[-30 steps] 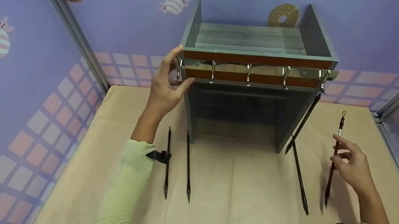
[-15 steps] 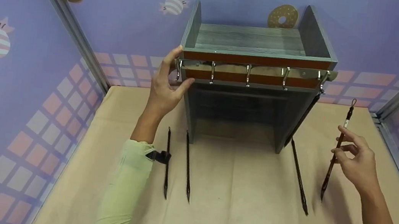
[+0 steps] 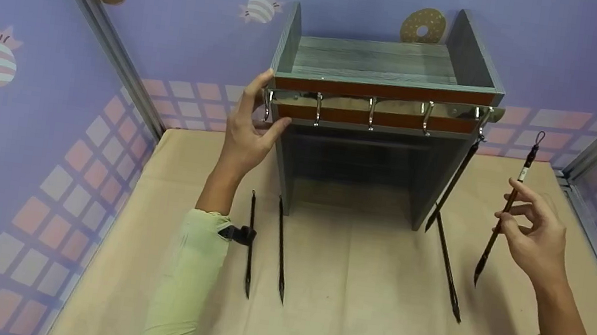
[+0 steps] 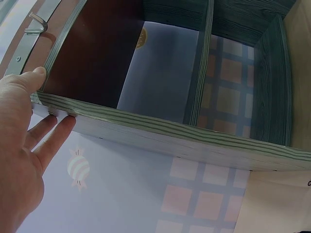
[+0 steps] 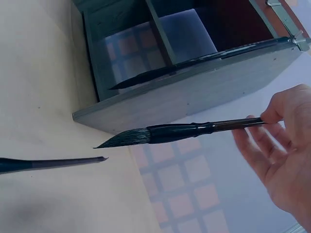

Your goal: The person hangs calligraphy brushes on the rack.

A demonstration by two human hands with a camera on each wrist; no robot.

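Observation:
A grey wooden shelf (image 3: 376,57) with a metal hook rail (image 3: 375,107) stands at the back of the tan table. My left hand (image 3: 245,132) rests with straight fingers against the shelf's upper left corner, its thumb on the front edge (image 4: 39,75). My right hand (image 3: 531,238) pinches a dark calligraphy brush (image 3: 506,212) in the air to the right of the shelf, loop end up and bristles (image 5: 121,139) down. Another brush (image 3: 453,182) hangs from the rightmost hook.
Two brushes (image 3: 251,242) (image 3: 281,252) lie on the table in front of the shelf's left leg, and one (image 3: 448,268) lies by the right leg. Purple patterned walls close in the table on three sides.
My right hand has lifted the brush higher and tilted its loop end to the right. The left hand has stayed on the shelf corner.

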